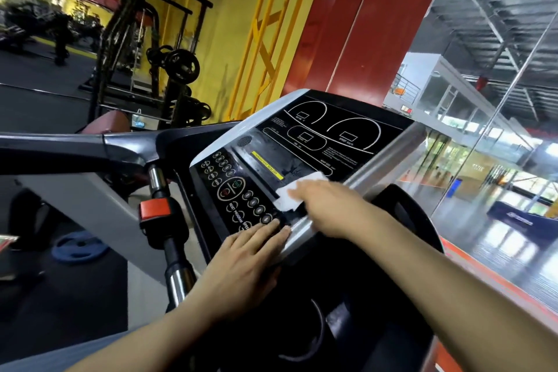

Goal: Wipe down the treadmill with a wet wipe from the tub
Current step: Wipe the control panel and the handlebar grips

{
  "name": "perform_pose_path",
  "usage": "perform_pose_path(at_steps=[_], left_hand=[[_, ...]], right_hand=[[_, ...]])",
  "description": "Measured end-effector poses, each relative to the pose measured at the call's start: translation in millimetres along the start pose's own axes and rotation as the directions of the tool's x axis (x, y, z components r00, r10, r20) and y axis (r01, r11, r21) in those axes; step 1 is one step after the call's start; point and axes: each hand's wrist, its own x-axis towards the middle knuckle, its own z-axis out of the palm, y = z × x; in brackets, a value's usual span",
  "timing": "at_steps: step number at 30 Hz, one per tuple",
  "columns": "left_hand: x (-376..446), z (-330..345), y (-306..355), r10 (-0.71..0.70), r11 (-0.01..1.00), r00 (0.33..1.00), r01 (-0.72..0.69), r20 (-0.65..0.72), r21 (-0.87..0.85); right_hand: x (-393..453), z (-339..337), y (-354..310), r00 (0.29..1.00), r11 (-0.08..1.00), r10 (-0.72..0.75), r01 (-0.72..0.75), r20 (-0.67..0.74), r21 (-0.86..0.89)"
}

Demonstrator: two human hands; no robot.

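- The left hand (244, 260), nearest the camera, lies flat with straight fingers on the lower edge of the treadmill console (302, 154), holding nothing.
- Left of it stands a handlebar post with a red clip (154, 209).
- Further right, the right hand (329, 205) presses a white wet wipe (290, 199) onto the console's dark panel, beside the round buttons; its fingers are blurred.
- A glass wall (483, 130) stands at far right.

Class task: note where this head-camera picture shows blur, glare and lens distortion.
Head view: right hand and wipe are motion-blurred; the floor behind the glass shows bright glare; the wide lens bends the handlebar; the far gym at left is dark and soft.
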Motion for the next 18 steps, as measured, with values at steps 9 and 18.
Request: perform_pose_path(at_steps=[9, 18], left_hand=[[-28, -2, -5, -0.118, 0.985, 0.988, 0.129, 0.098, -0.113], [-28, -5, -5, -0.137, 0.98, 0.986, 0.149, 0.093, -0.135]], right_hand=[[59, -33, 24, 0.975, 0.976, 0.219, -0.219, 0.022, 0.006], [96, -16, 33, 0.987, 0.987, 0.157, -0.158, 0.044, 0.023]])
